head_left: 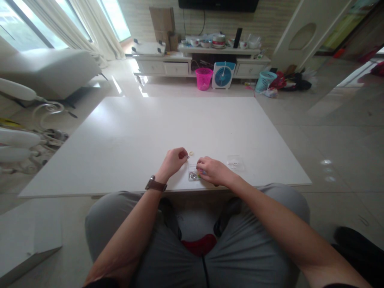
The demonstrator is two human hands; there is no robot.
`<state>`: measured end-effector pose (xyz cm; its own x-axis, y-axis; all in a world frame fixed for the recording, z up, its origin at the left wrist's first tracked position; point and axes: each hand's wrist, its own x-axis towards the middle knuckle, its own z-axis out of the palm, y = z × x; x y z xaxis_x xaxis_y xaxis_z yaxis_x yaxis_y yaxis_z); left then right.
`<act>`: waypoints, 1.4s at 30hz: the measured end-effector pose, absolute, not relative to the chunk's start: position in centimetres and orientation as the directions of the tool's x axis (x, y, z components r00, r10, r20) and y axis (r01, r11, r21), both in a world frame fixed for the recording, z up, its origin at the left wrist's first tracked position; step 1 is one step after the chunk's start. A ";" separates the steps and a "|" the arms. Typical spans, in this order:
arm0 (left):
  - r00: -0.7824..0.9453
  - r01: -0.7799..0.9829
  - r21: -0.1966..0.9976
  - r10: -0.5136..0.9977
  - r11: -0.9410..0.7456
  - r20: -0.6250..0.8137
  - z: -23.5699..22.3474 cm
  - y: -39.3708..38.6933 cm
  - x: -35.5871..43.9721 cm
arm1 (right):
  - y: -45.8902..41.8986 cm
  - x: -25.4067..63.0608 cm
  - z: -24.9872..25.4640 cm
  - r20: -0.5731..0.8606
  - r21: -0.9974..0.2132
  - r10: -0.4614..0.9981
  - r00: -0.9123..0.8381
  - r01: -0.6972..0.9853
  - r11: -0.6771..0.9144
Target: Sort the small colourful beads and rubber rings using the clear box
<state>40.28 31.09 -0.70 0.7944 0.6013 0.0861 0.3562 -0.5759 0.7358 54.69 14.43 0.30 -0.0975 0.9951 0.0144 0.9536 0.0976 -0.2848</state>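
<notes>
My left hand (177, 158), with a brown-strapped watch (156, 184) on its wrist, pinches a small silver metal piece (188, 157) just above the table. Beside those fingertips lies a small pale yellow ring (191, 153). My right hand (213, 170) is bent over a small clear compartment box (189, 176) near the table's front edge. Silver metal rings (193, 176) fill the box's left part; colourful bits show under my right fingers. Those fingers are curled together, and whatever they hold is hidden. To the right lies a clear flat lid-like piece (235, 163) with a small whitish item on it.
The white table (180, 120) spans the view in front of my knees. Beyond it stand a white TV cabinet (177, 69), a pink basket (204, 79), a blue box fan (223, 75) and a light blue basket (265, 81). White chairs (21, 138) are at the left.
</notes>
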 end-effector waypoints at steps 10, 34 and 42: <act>0.871 0.181 0.878 0.486 -0.444 0.066 -0.2 29.3 40.3 | 14.7 54.6 0.2 0.234 -0.379 0.964 0.125 0.925 -0.028; 0.895 0.194 0.875 0.446 -0.445 0.029 -0.4 29.6 40.2 | 14.7 54.3 0.4 0.177 -0.384 0.964 0.197 0.916 -0.116; 0.945 0.237 0.632 0.326 -0.738 0.027 -0.3 29.5 40.0 | 14.7 54.4 0.5 0.171 -0.377 0.964 0.202 0.918 -0.126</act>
<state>40.02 29.50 -0.28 0.9448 0.3265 0.0273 0.2367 -0.7376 0.6324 54.41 14.73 0.48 0.2024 0.9642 0.1714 0.9178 -0.1257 -0.3767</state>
